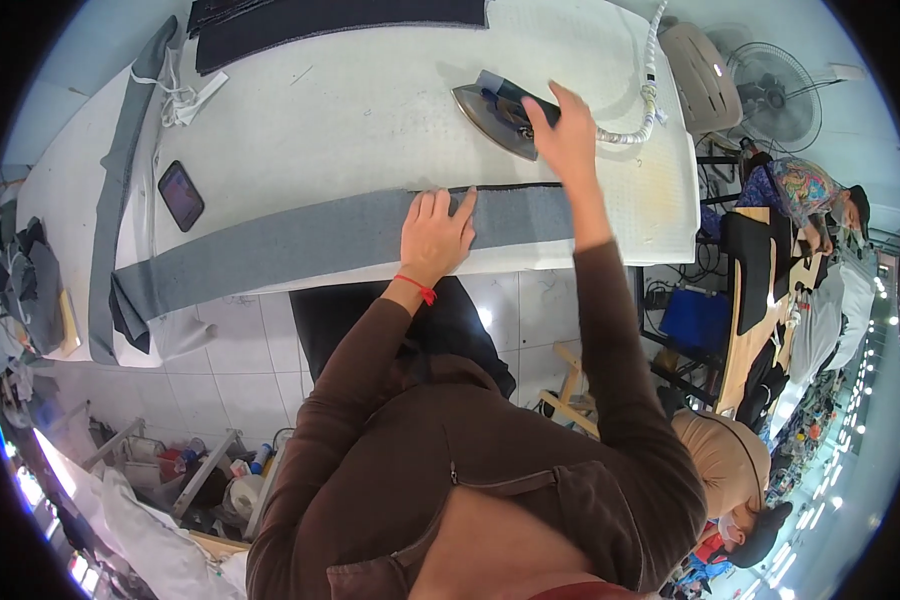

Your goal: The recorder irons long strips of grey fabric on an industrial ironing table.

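Note:
A long grey fabric strip (300, 236) lies along the near edge of the white padded table (320, 120), with a dark edge on its far side. My left hand (435, 232) rests on it, fingers stretched out and apart, the index finger reaching its far edge. Farther back stands a steam iron (497, 118) with a dark handle, its tip pointing left. My right hand (567, 132) is at the rear end of that handle, thumb and index finger apart on either side of it. The other right fingers are partly hidden.
A pale-wrapped hose (630, 135) runs from the iron toward the back right. A phone (181, 196) lies left; dark fabric pieces (340, 30) are stacked at the back. Another grey strip (120, 190) hangs along the left side. A fan (774, 95) and a co-worker (810, 190) are at right.

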Demonstrator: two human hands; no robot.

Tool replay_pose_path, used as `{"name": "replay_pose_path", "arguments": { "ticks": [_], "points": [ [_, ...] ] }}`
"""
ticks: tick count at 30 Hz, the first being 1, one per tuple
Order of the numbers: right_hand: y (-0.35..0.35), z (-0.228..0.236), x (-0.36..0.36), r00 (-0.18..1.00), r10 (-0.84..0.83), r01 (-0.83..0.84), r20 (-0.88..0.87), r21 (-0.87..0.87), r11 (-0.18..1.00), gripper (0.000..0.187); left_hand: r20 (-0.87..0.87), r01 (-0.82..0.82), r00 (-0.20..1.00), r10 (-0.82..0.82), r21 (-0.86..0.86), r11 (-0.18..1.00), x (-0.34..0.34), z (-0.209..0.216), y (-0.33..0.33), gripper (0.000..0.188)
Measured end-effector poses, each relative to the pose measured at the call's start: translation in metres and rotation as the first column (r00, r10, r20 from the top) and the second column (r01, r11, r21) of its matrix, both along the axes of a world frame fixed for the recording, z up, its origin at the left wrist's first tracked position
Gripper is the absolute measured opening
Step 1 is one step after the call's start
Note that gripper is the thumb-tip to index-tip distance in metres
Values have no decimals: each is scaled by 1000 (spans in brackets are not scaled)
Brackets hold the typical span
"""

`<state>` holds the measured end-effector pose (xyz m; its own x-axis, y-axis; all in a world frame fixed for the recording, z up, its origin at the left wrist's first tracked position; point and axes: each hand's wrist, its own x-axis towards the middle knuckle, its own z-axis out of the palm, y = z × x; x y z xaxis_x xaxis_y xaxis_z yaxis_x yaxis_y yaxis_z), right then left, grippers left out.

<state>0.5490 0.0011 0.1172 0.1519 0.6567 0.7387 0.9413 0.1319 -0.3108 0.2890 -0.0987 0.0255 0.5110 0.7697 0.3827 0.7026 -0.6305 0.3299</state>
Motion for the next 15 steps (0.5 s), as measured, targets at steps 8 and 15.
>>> {"name": "replay_pose_path", "arguments": {
  "ticks": [8,15],
  "points": [
    [53,17,22,999,35,-41,-25,-800,598,78,-1,-15,1000,15,-12,1000,-2,-1,2,53],
    [-2,34,79,991,-69,-52,-111,-818,573,87,19,-4,1000,4,10,1000,-4,-3,1,53]
  ]
}}
